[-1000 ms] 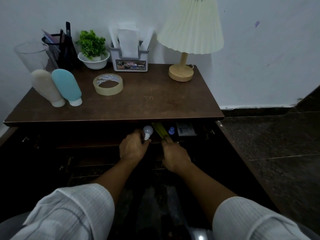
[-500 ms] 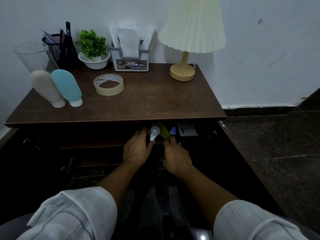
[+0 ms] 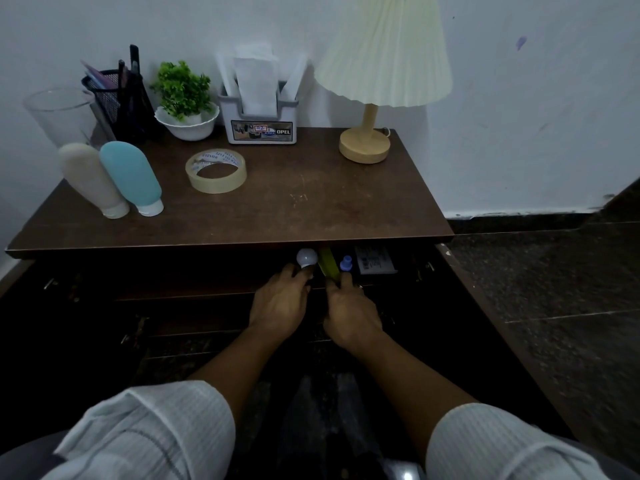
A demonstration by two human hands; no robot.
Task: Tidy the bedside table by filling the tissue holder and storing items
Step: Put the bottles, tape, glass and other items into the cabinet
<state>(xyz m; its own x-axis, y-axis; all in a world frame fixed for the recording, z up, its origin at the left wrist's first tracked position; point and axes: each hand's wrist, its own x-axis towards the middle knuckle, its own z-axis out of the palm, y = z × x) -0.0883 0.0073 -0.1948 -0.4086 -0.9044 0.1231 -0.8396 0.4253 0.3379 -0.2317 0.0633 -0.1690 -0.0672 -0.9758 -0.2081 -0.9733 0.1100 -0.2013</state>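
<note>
The drawer (image 3: pixel 207 271) under the brown table top (image 3: pixel 311 202) stands partly open. My left hand (image 3: pixel 280 303) holds a white light bulb (image 3: pixel 307 257) by its base at the drawer's front. Close beside it, my right hand (image 3: pixel 349 313) grips the near end of a yellow-green item (image 3: pixel 328 263) that lies in the drawer. A small blue-capped item (image 3: pixel 346 263) and a white box (image 3: pixel 375 263) lie to the right of it in the drawer. The grey tissue holder (image 3: pixel 259 128) at the back of the table has white tissues standing in it.
On the table top stand a beige tube (image 3: pixel 88 178), a blue tube (image 3: pixel 133 176), a tape roll (image 3: pixel 216 171), a clear cup (image 3: pixel 57 114), a black mesh pen holder (image 3: pixel 116 98), a potted plant (image 3: pixel 185 102) and a lamp (image 3: pixel 367 143). Dark floor lies to the right.
My hands have drawn closer together at the drawer's front. The bulb has shifted right with my left hand, towards the yellow-green item, which now shows less of its length.
</note>
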